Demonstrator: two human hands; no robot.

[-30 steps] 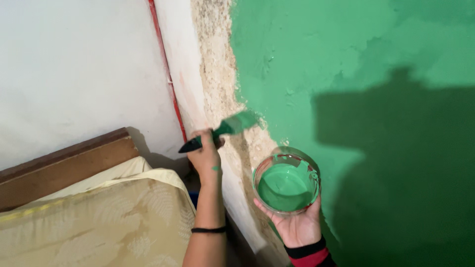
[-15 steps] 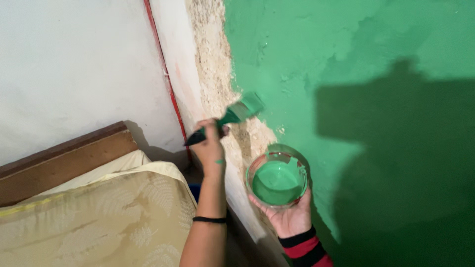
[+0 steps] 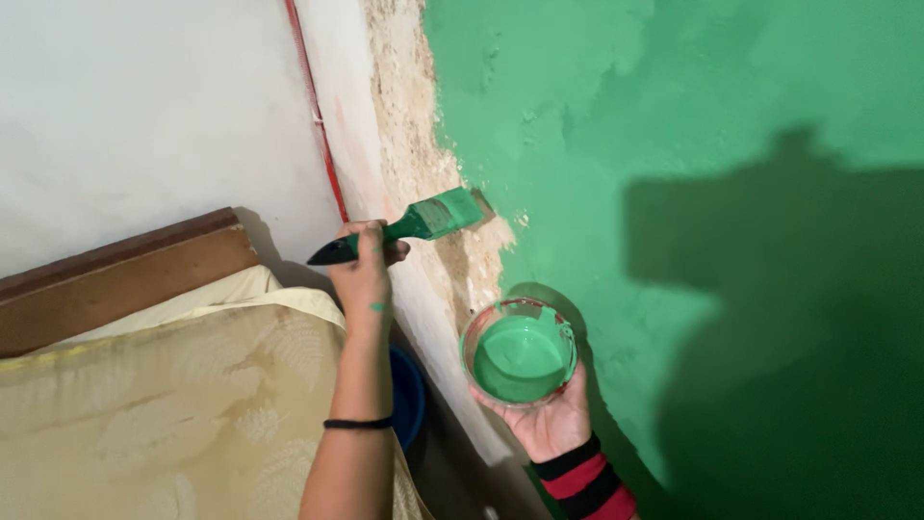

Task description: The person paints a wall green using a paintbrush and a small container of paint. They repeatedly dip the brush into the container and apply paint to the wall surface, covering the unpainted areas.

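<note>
Green paint covers most of the wall (image 3: 674, 116) ahead of us, and its ragged left edge runs down beside a strip of bare, crumbly plaster (image 3: 409, 125) that is not yet coated. Left of that strip a thin red line (image 3: 313, 106) marks the corner, and beyond it the white side wall (image 3: 144, 106) stands plain. Our shadow (image 3: 770, 318) falls broad over the lower right of the green, where the wall has wide free space. Below left, a pale yellow patterned mattress (image 3: 164, 404) with a brown wooden board (image 3: 115, 274) behind it crowds close to the corner, leaving only a narrow gap in which a blue tub (image 3: 409, 395) sits low down.

Our left hand (image 3: 364, 274), with a black band (image 3: 358, 423) on the wrist, is closed around the dark handle of a paintbrush (image 3: 404, 229); its green bristles lie against the border between bare plaster and green paint. Our right hand (image 3: 544, 414), in a red and black striped cuff (image 3: 582, 480), cups from below a clear round pot of green paint (image 3: 520, 351), fingers curled up its side. The pot hangs just off the wall, below and right of the brush, well apart from it.
</note>
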